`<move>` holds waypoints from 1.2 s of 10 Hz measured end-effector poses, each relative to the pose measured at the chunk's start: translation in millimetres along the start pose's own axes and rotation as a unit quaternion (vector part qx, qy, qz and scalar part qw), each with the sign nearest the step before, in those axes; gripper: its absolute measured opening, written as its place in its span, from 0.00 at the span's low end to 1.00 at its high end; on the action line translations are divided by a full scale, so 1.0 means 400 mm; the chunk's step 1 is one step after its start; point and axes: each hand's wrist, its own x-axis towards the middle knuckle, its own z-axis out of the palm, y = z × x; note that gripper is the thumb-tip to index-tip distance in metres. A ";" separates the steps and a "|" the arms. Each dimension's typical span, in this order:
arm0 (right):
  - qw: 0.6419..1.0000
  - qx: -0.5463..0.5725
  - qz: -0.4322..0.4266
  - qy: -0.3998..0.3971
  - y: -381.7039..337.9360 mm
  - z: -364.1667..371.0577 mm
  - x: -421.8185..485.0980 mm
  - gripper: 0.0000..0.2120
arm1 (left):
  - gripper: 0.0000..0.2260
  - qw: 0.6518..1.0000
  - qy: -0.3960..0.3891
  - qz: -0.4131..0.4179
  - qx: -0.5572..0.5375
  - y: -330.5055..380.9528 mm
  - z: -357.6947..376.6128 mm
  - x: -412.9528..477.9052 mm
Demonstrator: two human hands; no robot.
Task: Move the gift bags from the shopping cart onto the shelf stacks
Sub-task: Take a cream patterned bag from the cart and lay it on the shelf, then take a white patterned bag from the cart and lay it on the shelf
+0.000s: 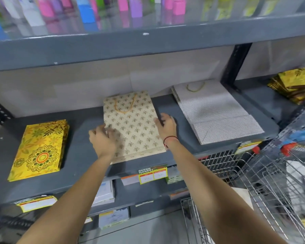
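The flat cream gift bag with gold motifs (133, 125) lies on the grey metal shelf (81, 155) between both hands. Left hand (103, 138) and right hand (165, 126), fingers spread, press its side edges without gripping.

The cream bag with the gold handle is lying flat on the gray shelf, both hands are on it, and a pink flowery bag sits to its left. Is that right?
Almost. The head view shows the cream bag flat on the gray shelf with the left hand and right hand on it, but the bag to its left is yellow with a mandala pattern, not pink.
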 end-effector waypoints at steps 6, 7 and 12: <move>0.952 -0.080 0.239 0.173 0.620 -0.649 -0.446 0.15 | 0.11 0.880 -0.445 0.166 0.016 0.195 0.614 -0.785; 0.929 -0.096 0.328 0.145 0.770 -0.666 -0.562 0.17 | 0.18 0.853 -0.502 0.069 0.125 0.140 0.679 -0.916; 0.816 0.034 0.577 0.004 1.111 -0.650 -0.804 0.39 | 0.25 0.349 0.292 -0.710 -0.537 -0.108 0.807 -0.991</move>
